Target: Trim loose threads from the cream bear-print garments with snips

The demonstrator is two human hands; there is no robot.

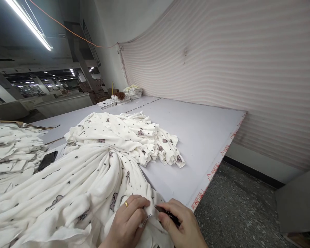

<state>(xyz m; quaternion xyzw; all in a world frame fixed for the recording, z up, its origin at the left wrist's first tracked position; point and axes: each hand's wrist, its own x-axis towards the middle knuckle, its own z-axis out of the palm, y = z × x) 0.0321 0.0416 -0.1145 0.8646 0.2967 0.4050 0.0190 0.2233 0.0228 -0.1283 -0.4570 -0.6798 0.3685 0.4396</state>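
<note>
Currently, through the head view, I have both hands low in the frame, at the near side of the desk [204, 137]. The left hand [129, 222], a gold ring [126, 204] on one finger, has its fingers curled and pinches a fold of the white cloth [67, 182]. The right hand [183, 225] grips a small dark tool [172, 216] between thumb and fingers; its tip points at the left hand, just beside the pinched fold, and I can't tell whether it touches the fabric.

That cloth, printed with small dark spots and mauve figures, spreads in gathered folds across the near left. Just beyond it on the desk lies a rumpled heap of matching fabric [113, 134]; I can't make out whether the two are one piece. Farther left I see a layered stack of similar cloth [12, 151], with a dark flat object [48, 160] beside it. Folded white stacks [133, 92] sit at the far end, near a brown fluffy thing [119, 95]. A striped sheet [209, 62] hangs along the right, and red lettering [214, 170] runs down the desk's edge.
</note>
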